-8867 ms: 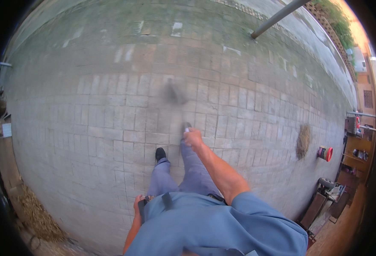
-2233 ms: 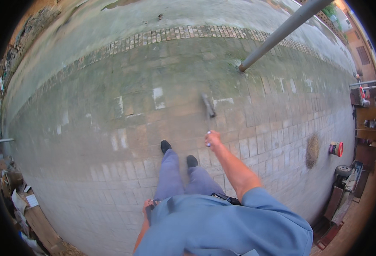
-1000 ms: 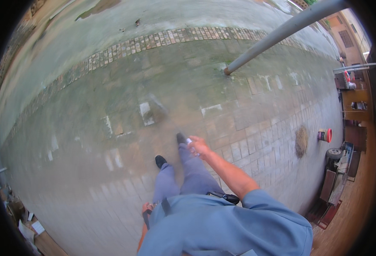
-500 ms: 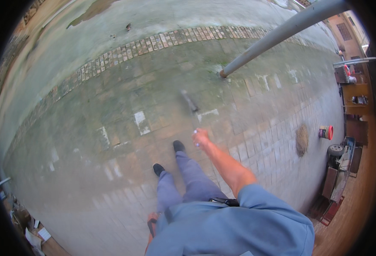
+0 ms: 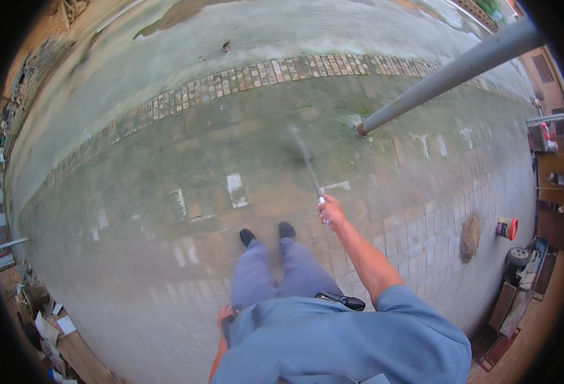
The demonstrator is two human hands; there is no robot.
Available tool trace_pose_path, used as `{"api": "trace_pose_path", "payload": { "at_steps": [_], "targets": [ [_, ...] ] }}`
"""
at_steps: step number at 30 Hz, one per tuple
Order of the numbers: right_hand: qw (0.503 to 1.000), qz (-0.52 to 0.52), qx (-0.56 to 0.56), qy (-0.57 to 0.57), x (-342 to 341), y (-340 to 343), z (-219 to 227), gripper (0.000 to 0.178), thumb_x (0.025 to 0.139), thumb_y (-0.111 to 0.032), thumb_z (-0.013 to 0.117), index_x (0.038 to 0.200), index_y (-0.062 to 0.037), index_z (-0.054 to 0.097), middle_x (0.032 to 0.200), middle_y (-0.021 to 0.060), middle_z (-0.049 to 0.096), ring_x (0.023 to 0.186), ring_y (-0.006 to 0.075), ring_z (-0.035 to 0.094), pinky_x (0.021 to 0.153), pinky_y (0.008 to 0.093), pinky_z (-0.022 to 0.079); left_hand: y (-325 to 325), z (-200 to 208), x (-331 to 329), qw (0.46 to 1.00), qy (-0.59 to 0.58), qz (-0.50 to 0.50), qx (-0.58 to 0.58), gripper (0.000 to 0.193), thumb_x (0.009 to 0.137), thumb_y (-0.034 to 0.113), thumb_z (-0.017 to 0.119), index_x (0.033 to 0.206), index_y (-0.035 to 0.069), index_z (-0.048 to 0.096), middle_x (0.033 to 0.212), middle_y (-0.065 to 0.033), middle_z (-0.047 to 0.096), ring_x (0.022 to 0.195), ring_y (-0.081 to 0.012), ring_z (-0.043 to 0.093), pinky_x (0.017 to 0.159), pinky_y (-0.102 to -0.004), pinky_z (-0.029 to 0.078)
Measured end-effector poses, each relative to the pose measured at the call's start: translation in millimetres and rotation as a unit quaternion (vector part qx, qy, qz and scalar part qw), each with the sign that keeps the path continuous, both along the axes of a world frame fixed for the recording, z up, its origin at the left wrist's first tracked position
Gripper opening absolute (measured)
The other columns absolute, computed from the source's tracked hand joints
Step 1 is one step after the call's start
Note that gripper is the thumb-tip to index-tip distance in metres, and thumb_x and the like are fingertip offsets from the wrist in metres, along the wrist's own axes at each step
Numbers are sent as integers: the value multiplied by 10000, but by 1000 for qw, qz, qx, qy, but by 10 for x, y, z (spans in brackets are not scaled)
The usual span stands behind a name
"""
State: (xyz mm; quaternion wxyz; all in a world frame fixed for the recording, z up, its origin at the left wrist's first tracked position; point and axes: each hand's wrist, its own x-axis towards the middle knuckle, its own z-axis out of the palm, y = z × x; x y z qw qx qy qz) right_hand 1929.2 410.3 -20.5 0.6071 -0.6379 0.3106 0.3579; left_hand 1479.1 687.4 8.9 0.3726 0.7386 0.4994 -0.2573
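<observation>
One left hand [image 5: 225, 313] is hanging by the hip beside a dark strap [image 5: 226, 330]; its fingers are partly hiding, so its grip is staying unclear. Ahead of it, rightward, two dark shoes [image 5: 286, 230] are standing. A thin rod [image 5: 313, 171], its far end blurring, is pointing forward and leftward from the right hand [image 5: 332, 212], whose curled fingers are gripping the pale handle. Right of that hand, a grey pole [image 5: 448, 76] is slanting beyond, and a straw heap [image 5: 469, 238] and bucket [image 5: 505, 228] are sitting.
</observation>
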Motion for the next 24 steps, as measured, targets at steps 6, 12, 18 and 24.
{"api": "trace_pose_path", "payload": {
  "at_steps": [6, 12, 18, 24],
  "targets": [
    [997, -67, 41, -14, 308, 441, -471, 369, 712, 90, 451, 1054, -50, 458, 597, 44, 430, 406, 125, 397, 305, 269, 282, 222, -213, 33, 999, -29, 23, -23, 437, 865, 301, 467, 1159, -18, 520, 981, -164, 616, 926, -254, 592, 831, -354, 444],
    [999, 6, 38, 12, -263, 1466, -427, 360, 726, 79, 465, 1066, -40, 470, 573, 41, 426, 397, 128, 400, 302, 274, 290, 530, 64, 477, 963, -130, 166, -167, 408, 875, 273, 461, 1132, -40, 507, 949, -147, 617, 862, -232, 599, 776, -336, 460],
    [989, 74, 86, 90, -265, 1879, 134, 638, 741, 46, 499, 1350, -59, 341, 663, 60, 495, 441, 104, 433, 333, 245, 325, 896, -54, 701, 986, -86, 106, -95, 385, 868, 298, 494, 1101, -5, 533, 887, -139, 619, 802, -230, 599, 732, -327, 469],
    [998, 61, 14, 32, 99, 1908, 218, 644, 730, 47, 504, 1346, -44, 338, 693, 59, 499, 446, 105, 426, 334, 243, 321, 1239, -706, 74, 989, -80, 105, -62, 430, 856, 343, 525, 1155, 34, 522, 874, -130, 633, 811, -227, 611, 752, -328, 465]
  ]
}}
